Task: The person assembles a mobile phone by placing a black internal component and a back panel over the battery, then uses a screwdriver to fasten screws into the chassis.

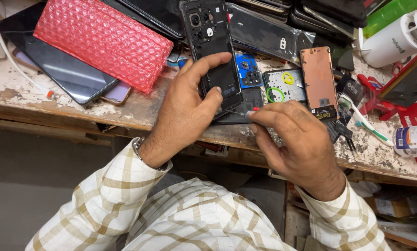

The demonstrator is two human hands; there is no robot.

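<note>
Checked sleeves in cream and tan fill the foreground, nearest the camera, leading up to both hands at the edge of a worn, paint-flaked bench [138, 109]. Red bubble-wrap pouch [103, 39], the largest loose item, lies at upper left across a dark tablet [64, 72]. Opened black phone [213, 51], back cover removed so that the camera module and battery show, stands tilted at centre over other dark parts. Left hand [185, 109] grasps this phone along its lower left edge: thumb pressed on the battery face, forefinger curled across the body. Right hand [294, 139] is closed in a pinch on a thin screwdriver [245, 113] with a red band, whose tip points left toward the phone's lower edge. Copper-coloured frame plate [319, 81] lies just right of the hands, beside a small grey inner plate [285, 86] carrying a green ring and a yellow ring. Blue component tray [248, 69] sits between phone and plate. White toothbrush [364, 121] rests at right.
</note>
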